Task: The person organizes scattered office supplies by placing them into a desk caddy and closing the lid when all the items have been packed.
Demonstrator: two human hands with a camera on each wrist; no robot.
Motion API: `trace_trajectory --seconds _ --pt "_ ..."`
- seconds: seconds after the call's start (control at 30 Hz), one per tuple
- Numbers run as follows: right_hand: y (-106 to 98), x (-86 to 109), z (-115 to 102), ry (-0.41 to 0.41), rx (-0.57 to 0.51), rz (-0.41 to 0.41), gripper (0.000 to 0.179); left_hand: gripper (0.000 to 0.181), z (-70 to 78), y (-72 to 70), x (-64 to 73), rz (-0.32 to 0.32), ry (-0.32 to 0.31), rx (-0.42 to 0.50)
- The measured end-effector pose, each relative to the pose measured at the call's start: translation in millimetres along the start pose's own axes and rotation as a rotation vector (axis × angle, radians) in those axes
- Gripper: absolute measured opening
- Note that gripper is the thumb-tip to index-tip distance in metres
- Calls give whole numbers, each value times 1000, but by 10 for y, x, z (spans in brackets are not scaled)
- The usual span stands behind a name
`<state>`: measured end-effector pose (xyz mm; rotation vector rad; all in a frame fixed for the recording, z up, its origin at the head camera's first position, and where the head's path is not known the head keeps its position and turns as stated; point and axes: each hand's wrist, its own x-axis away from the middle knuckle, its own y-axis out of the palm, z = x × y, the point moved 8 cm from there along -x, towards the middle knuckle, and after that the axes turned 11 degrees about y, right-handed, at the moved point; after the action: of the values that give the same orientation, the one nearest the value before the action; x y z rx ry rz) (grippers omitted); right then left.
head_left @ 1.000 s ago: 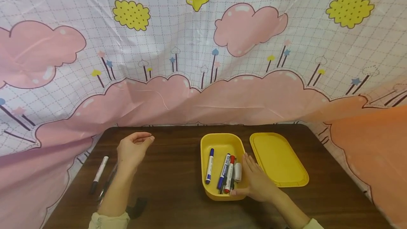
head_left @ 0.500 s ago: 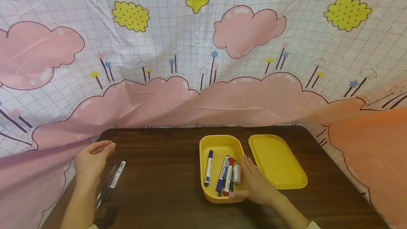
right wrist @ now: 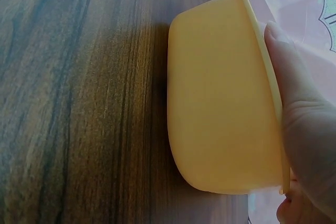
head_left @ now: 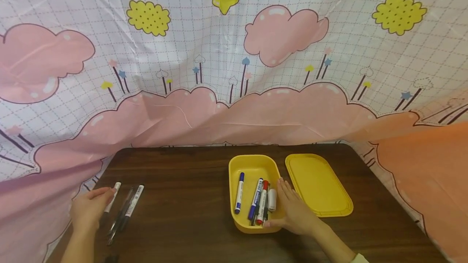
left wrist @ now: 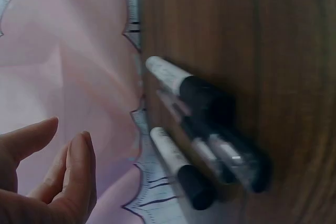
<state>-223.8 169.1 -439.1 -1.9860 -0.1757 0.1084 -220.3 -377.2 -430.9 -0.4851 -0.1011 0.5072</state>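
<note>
On the dark wood-grained table (head_left: 190,214), a deep, round-cornered yellow box (head_left: 252,173), mouth upward, with a loose bundle inside: a blue-capped marker (head_left: 239,193) alone by the left wall, and, bunched toward the right, a second blue-capped marker (head_left: 256,199), a red-capped marker (head_left: 262,204), slim dark pens (head_left: 265,215) partly hidden underneath, and a short white cylinder (head_left: 272,200) near the right wall. To the right of the box, a flat yellow lid (head_left: 319,186) with a ridged, rounded rim. Smooth, plastic-looking surfaces on both; behind, a creased sheet (head_left: 278,35) with pink clouds on a dashed grid. Against the box's right side, the right hand (head_left: 294,212), with straight, slightly spread fingers and the thumb over the near rim. Well to the left of the box, the left hand (head_left: 87,209), with gently bent fingers, a clear gap to the thumb, and nothing visible between. Just beside those fingertips, a black-capped marker (left wrist: 181,166) with a white barrel; contact impossible to tell. Farther right, clear-barrelled pens (head_left: 123,212), blurred in the left wrist view, and another white-barrelled marker (head_left: 134,201).
</note>
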Motion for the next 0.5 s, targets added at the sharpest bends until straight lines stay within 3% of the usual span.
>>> trace_trajectory --seconds 0.2,0.37,0.5 --pt "17 5 -1 15 -19 -22 127 52 -194 43 -52 15 6 -30" --pt "25 -4 14 27 -8 -22 127 51 -215 95 -47 3 30 -125" --pt "20 -10 21 25 2 -16 127 50 -241 148 -33 -16 18 -133"
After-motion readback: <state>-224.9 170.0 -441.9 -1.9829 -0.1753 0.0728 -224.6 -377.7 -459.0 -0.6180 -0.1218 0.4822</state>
